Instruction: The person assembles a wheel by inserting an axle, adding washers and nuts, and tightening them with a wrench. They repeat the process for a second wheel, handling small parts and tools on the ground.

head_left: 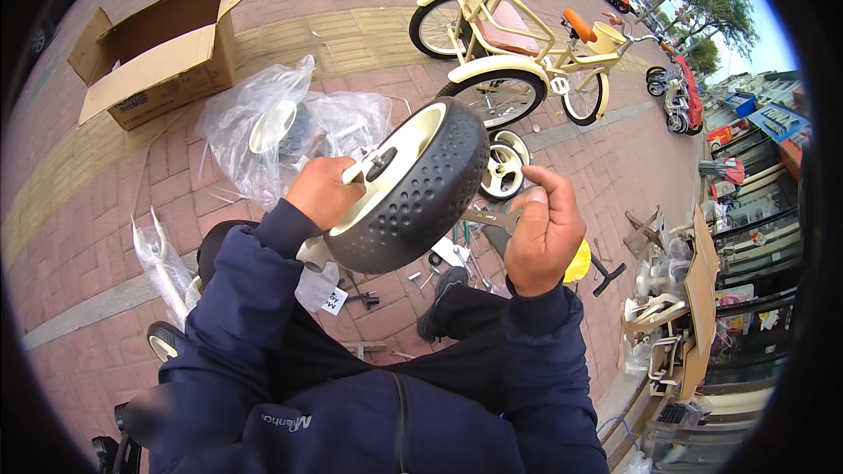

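Note:
Tilted in front of me is a wheel (413, 193) with a fat, dimpled black tyre and a cream rim. My left hand (327, 195) is closed at its left side, beside the hub, where an axle with a nut sticks out. A cream bracket end (356, 172) shows at those fingers; its join to the wheel is partly hidden. On the other side my right hand (546, 233) is closed round a metal wrench (490, 217), which points left toward the tyre and lies apart from the axle. A smaller cream wheel (503, 168) is behind the tyre.
An open cardboard box (167, 61) and clear plastic wrapping (255, 127) lie far left. A cream tricycle (518, 44) stands ahead. Small tools and parts (452, 254) lie on the paving between my feet. Cartons and cream parts (663, 307) line the right, beside a shopfront.

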